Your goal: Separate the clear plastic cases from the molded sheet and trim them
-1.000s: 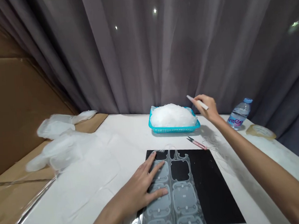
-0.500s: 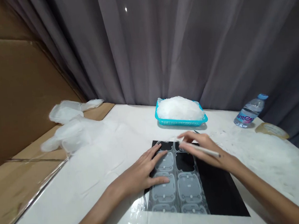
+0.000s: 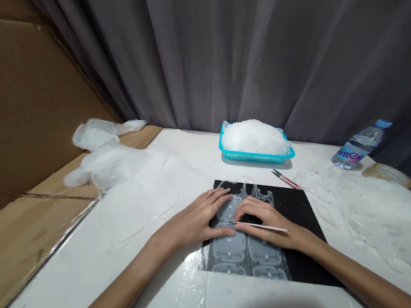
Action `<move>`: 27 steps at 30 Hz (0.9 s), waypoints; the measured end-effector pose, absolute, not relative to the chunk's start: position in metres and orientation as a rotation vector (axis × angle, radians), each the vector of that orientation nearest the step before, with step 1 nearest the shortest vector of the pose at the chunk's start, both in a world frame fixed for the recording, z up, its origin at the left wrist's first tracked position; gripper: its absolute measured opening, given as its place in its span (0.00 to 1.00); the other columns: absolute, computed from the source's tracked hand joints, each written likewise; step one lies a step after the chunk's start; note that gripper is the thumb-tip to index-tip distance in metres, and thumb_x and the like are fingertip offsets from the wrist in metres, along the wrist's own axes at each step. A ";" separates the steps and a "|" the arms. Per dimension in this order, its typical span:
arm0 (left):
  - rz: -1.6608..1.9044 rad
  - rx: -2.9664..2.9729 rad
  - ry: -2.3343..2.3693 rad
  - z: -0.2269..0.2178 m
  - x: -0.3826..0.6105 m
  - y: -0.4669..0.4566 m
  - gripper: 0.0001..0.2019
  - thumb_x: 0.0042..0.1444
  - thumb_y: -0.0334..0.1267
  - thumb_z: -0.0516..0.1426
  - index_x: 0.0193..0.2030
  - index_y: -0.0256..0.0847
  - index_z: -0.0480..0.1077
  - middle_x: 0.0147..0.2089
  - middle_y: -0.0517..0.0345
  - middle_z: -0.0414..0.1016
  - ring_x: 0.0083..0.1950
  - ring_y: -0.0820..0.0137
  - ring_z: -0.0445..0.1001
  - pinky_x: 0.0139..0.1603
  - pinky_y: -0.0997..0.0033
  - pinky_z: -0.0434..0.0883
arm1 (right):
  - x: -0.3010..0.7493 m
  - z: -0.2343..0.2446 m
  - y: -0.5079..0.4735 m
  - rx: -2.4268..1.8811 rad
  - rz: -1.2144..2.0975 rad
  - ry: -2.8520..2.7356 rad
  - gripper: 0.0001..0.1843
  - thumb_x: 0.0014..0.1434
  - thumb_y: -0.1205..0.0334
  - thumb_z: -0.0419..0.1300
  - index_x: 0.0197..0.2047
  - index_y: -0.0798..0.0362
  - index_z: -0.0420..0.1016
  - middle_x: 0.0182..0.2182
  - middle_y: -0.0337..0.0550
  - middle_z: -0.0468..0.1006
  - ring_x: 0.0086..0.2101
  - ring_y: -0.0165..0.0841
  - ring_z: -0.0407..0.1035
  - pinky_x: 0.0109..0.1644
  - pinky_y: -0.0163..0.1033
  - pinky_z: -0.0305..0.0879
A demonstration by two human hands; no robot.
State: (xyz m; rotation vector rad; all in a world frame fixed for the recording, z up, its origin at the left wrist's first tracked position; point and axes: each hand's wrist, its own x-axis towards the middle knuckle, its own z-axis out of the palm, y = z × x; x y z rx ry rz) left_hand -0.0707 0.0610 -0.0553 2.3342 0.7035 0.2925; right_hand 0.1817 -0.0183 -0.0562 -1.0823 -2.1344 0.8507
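A translucent plastic sheet (image 3: 229, 254) with rows of rounded rectangular panels lies on a black mat (image 3: 298, 208). At the sheet's far end, cut-out gaps show the black underneath. My left hand (image 3: 210, 215) presses on the sheet's left side, fingers spread. In my right hand (image 3: 265, 218) is a slim white pen-like tool (image 3: 268, 227), pinched and pointing left. Its thin tip is near the sheet between two left-column panels, close to my left thumb; whether it touches I cannot tell. Small scissors-like snips (image 3: 287, 180) with pink handles lie at the mat's far edge.
Behind the mat stands a turquoise basket (image 3: 259, 157) heaped with white translucent pieces. A water bottle (image 3: 360, 149) and a tape roll (image 3: 388, 175) are at the right, beside scattered clear scraps (image 3: 392, 224). Translucent pieces (image 3: 110, 164) lie by cardboard (image 3: 20, 111) at left.
My right hand has moved nearer and left, from the sheet's far end to beside my left thumb, still with the tool. The view has shifted slightly, and the snips now show fully.
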 end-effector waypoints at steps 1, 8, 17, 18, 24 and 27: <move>0.281 2.330 0.706 -0.054 -0.070 0.061 0.41 0.59 0.60 0.64 0.75 0.49 0.60 0.79 0.49 0.55 0.78 0.42 0.51 0.76 0.42 0.52 | 0.182 -0.056 -0.019 -1.082 0.849 -2.144 0.06 0.72 0.56 0.60 0.46 0.47 0.74 0.45 0.41 0.78 0.48 0.37 0.71 0.56 0.44 0.68; 0.319 2.305 0.705 -0.054 -0.067 0.060 0.41 0.58 0.60 0.65 0.74 0.47 0.63 0.78 0.46 0.57 0.78 0.41 0.54 0.76 0.43 0.53 | 0.181 -0.056 -0.022 -1.049 0.633 -2.298 0.06 0.74 0.59 0.56 0.47 0.50 0.72 0.43 0.44 0.78 0.46 0.37 0.72 0.52 0.43 0.69; 0.261 2.610 0.666 -0.056 -0.063 0.063 0.42 0.60 0.66 0.59 0.73 0.42 0.62 0.76 0.40 0.61 0.74 0.44 0.62 0.73 0.44 0.61 | 0.173 -0.075 -0.025 -0.906 0.094 -2.475 0.04 0.73 0.68 0.54 0.45 0.54 0.69 0.40 0.48 0.78 0.40 0.37 0.71 0.46 0.42 0.70; 0.257 2.625 0.671 -0.056 -0.063 0.063 0.43 0.59 0.66 0.59 0.73 0.41 0.62 0.76 0.40 0.61 0.74 0.44 0.63 0.73 0.44 0.61 | 0.175 -0.072 -0.026 -0.905 0.117 -2.509 0.04 0.73 0.68 0.54 0.45 0.54 0.69 0.40 0.48 0.77 0.40 0.37 0.71 0.45 0.43 0.70; 0.233 2.642 0.696 -0.059 -0.065 0.063 0.44 0.59 0.68 0.58 0.74 0.41 0.60 0.77 0.40 0.59 0.74 0.44 0.63 0.73 0.44 0.61 | 0.182 -0.067 -0.026 -0.957 0.065 -2.552 0.08 0.74 0.67 0.52 0.41 0.53 0.69 0.35 0.44 0.76 0.36 0.35 0.71 0.40 0.40 0.70; 0.274 2.635 0.666 -0.059 -0.065 0.064 0.44 0.59 0.67 0.60 0.74 0.42 0.61 0.76 0.40 0.61 0.73 0.44 0.64 0.73 0.45 0.62 | 0.177 -0.077 -0.022 -0.927 -0.131 -2.521 0.09 0.74 0.68 0.52 0.40 0.53 0.70 0.35 0.44 0.77 0.36 0.36 0.72 0.41 0.41 0.70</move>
